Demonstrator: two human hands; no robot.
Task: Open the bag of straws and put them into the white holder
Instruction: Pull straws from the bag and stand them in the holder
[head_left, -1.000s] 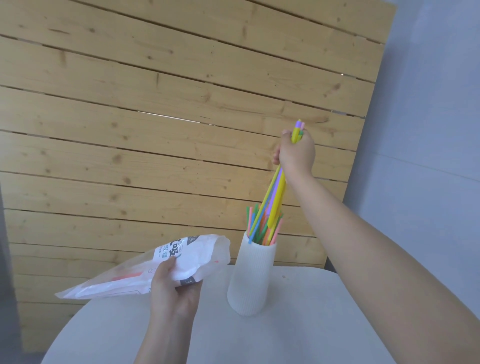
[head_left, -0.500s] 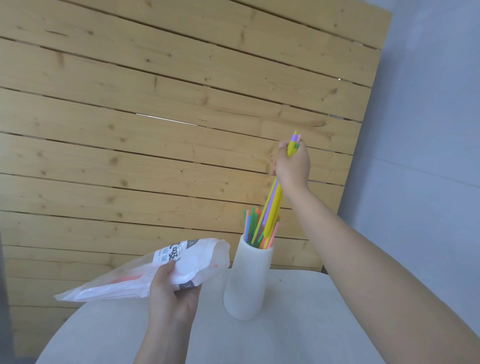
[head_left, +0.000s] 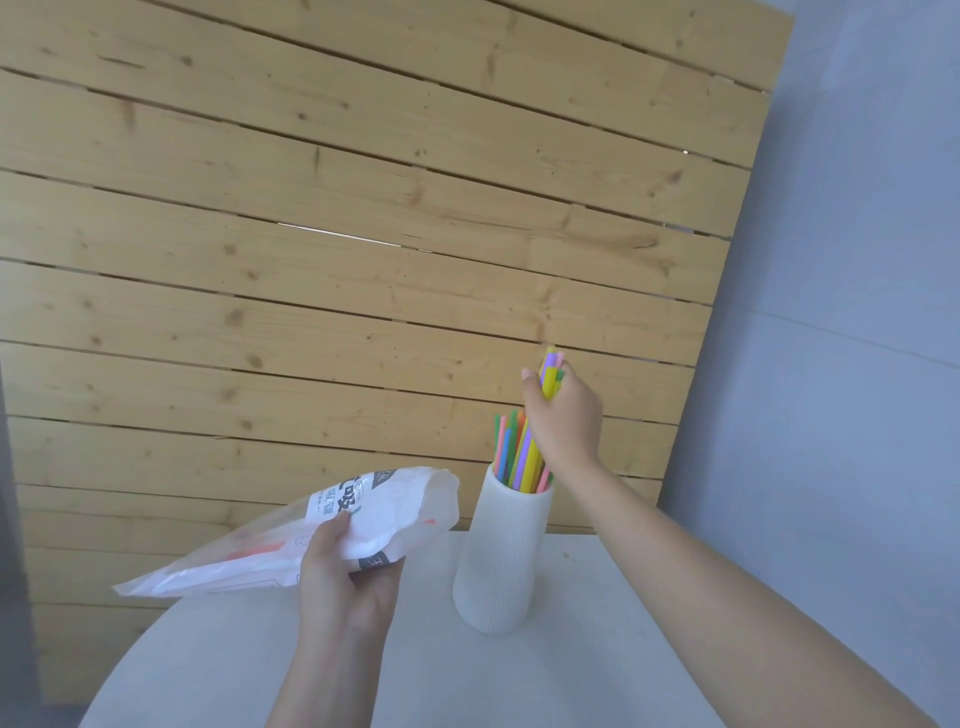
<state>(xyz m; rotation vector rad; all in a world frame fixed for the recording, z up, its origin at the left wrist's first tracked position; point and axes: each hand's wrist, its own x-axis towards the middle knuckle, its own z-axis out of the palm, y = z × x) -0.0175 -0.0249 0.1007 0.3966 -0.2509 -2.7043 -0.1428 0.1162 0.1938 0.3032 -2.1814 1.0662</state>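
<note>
A white ribbed holder (head_left: 500, 561) stands upright on the round white table (head_left: 571, 675). Several coloured straws (head_left: 506, 452) poke out of its mouth. Just above the holder, my right hand (head_left: 563, 421) grips a bunch of straws (head_left: 549, 374) near their top ends; their lower ends reach down into the holder. To the left, my left hand (head_left: 343, 577) holds the white plastic straw bag (head_left: 291, 540) in the air, its open mouth turned toward the holder. A few orange straws show faintly through the bag.
A wall of pale wooden planks (head_left: 311, 260) rises right behind the table. A grey-blue wall (head_left: 857, 312) fills the right side. The table's curved front-left edge (head_left: 140, 639) lies below the bag.
My right hand has come down with the bunch of straws, pushing them deeper into the holder. The left hand and the bag have hardly moved.
</note>
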